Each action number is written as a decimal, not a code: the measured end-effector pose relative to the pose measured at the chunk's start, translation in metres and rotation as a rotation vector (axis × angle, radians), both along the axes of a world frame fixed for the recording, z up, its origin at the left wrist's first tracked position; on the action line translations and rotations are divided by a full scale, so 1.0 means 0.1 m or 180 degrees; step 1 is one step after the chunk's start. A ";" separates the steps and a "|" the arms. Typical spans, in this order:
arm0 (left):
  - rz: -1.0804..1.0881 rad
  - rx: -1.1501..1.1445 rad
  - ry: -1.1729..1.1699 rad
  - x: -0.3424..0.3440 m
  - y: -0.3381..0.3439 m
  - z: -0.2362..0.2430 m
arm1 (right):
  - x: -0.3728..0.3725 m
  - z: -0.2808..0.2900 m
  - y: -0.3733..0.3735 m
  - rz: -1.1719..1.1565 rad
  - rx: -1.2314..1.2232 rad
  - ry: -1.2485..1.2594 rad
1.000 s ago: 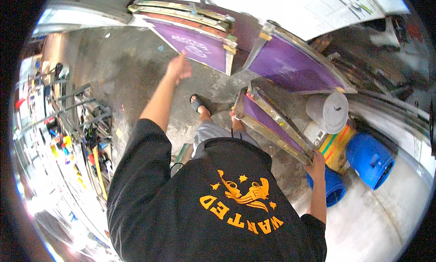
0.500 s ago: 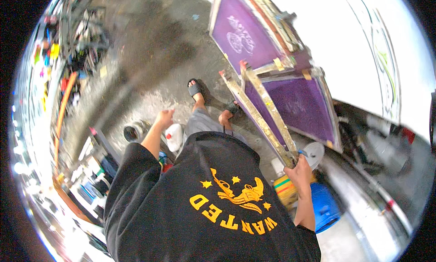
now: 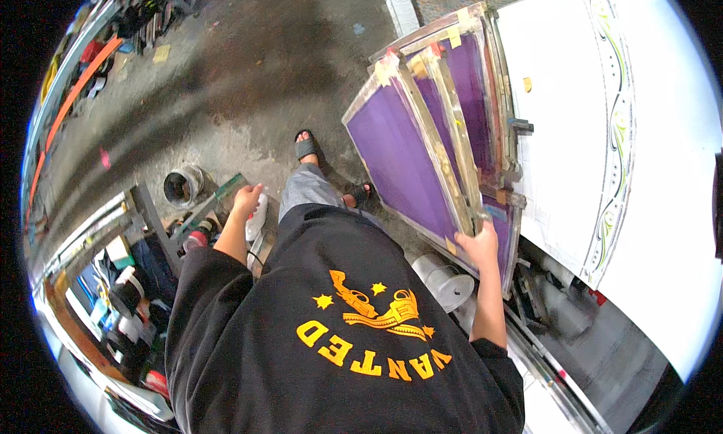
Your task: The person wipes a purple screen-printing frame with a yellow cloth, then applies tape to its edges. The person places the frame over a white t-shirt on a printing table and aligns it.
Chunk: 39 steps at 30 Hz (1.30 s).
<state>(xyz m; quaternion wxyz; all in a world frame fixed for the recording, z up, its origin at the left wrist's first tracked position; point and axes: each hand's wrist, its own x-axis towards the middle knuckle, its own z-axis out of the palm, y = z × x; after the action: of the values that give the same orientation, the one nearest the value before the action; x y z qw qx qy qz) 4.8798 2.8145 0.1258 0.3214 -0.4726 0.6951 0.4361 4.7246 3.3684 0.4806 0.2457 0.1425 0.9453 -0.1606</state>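
Note:
My right hand (image 3: 480, 244) grips the lower end of a pair of wooden screen frames (image 3: 395, 144) with purple mesh and worn, taped rails, tilted at my right side. Behind them more purple screens (image 3: 471, 73) lean against a white panel (image 3: 565, 95), partly hidden by the held ones. My left hand (image 3: 247, 198) hangs at my left with fingers loosely bent and apart, nothing seen in it, above a white plastic jug (image 3: 256, 223) and beside a greenish pane (image 3: 230, 189). My black shirt with an orange print fills the lower middle, and my sandalled feet stand on concrete.
A bucket (image 3: 184, 185) sits at left near a cluttered metal rack (image 3: 132, 298). An orange strip (image 3: 75, 91) and assorted items line the far left. A white bucket or lid (image 3: 452, 287) lies under the screens, beside long rails (image 3: 550, 374) at lower right.
The view has turned, shifting the leaning screens rightward. The held frames have swung up against them, showing more of their mesh. My left hand has dropped from its outstretched position.

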 end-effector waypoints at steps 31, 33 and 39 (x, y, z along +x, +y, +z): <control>-0.0115 -0.0132 0.0269 -0.46 -0.16 0.81 | -0.88 -1.66 0.09 0.0316 0.1118 0.0851; -0.0174 -0.0203 0.0411 -0.46 -0.19 0.74 | -0.87 -1.68 0.08 0.0275 0.1013 0.1039; 0.0108 -0.0121 0.0500 -0.76 -0.12 0.95 | -0.78 -1.42 -0.31 0.0141 0.0668 0.1007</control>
<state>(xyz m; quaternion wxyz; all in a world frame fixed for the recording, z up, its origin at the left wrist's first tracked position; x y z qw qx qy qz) 4.8041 2.8020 0.2211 0.2494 -0.4547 0.7182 0.4639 4.6464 3.3370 0.3388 0.0812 0.1194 0.9866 -0.0760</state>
